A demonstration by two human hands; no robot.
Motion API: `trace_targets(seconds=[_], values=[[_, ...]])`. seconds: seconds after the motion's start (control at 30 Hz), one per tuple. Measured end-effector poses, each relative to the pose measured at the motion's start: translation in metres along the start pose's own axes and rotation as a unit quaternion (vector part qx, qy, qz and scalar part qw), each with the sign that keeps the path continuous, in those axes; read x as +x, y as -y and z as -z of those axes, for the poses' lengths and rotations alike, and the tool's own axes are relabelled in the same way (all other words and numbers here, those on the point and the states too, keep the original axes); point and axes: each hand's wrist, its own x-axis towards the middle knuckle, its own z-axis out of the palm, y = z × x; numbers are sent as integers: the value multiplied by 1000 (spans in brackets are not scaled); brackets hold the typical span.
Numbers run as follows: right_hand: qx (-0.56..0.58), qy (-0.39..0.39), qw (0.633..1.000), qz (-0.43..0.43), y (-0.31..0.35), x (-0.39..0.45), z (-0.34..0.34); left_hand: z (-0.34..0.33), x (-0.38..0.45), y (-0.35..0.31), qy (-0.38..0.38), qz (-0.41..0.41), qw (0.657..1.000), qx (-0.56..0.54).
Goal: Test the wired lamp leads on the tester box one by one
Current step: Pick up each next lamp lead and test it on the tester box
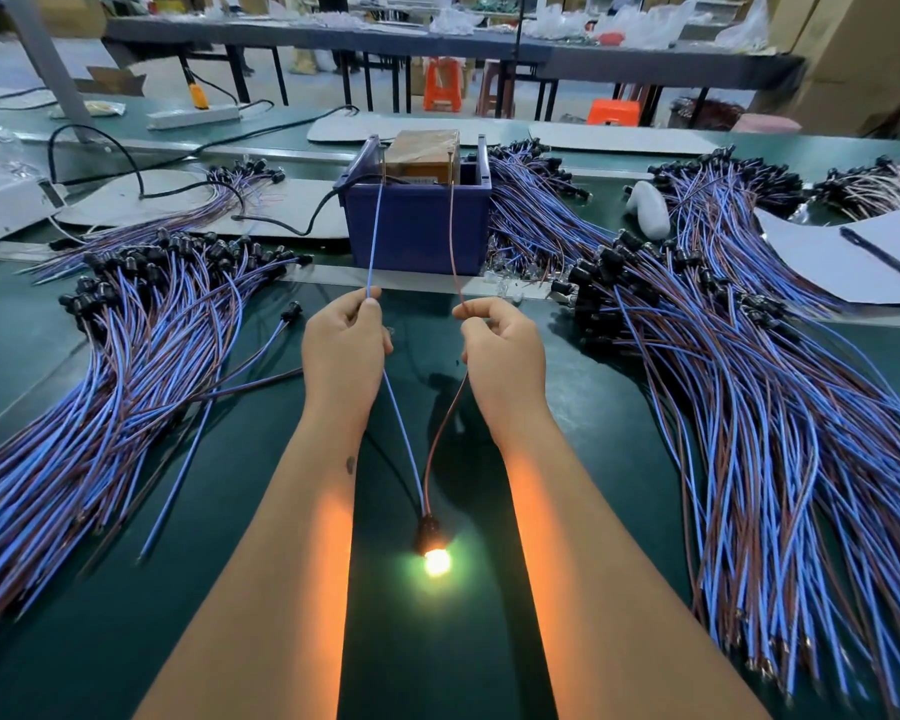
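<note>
Heaps of blue-and-brown wired lamp leads flank the work: a left pile [126, 356] fanned across the green bench [126, 641], and further right a larger right pile [749, 407]; which heap is tested and which is waiting cannot be told, so the share done is a guess, though plenty clearly remains either way. Between them, the left hand [341, 350] pinches the blue wire [404, 439] between thumb and forefinger, its far end reaching up to the tester box [419, 205]. Near the person, the lamp [435, 558] of this one lead lies on the bench, glowing brightly, so this test looks passed. The right hand [505, 350] likewise pinches the brown wire [440, 433], also run up to the box. Beyond the right pile lie a paper sheet [822, 262] and pen [876, 250].
</note>
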Motion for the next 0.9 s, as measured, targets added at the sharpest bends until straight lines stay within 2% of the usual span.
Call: trace_targets(seconds=[0.13, 0.23, 0.3, 0.4, 0.5, 0.57, 0.63, 0.77, 0.83, 0.9], values=[[6, -6, 1000, 4, -1, 0, 0, 0, -1, 0, 2, 0, 1000, 1], [29, -23, 998, 41, 0, -1, -2, 1, -2, -1, 9, 2, 1000, 3], [11, -5, 996, 83, 0, -2, -6, 0, -3, -4, 26, 6, 1000, -9], [-45, 37, 990, 132, -1, -5, -11, -3, -7, -10, 84, 30, 992, -93], [-61, 67, 985, 146, 2, -9, -14, -5, -12, -13, 118, 34, 986, -112], [28, 89, 990, 103, 4, -8, -13, -4, -13, -14, 104, 49, 986, -123], [103, 112, 987, 53, 5, -7, -10, -1, -12, -17, 85, 90, 971, -202], [107, 201, 972, 67, 5, -8, -7, 8, -7, -19, 52, 144, 911, -383], [166, 184, 967, 56, 9, -10, -7, 8, -7, -18, 38, 144, 912, -383], [229, 122, 965, 50, 10, -8, -5, 5, -12, -17, 48, 118, 939, -319]])
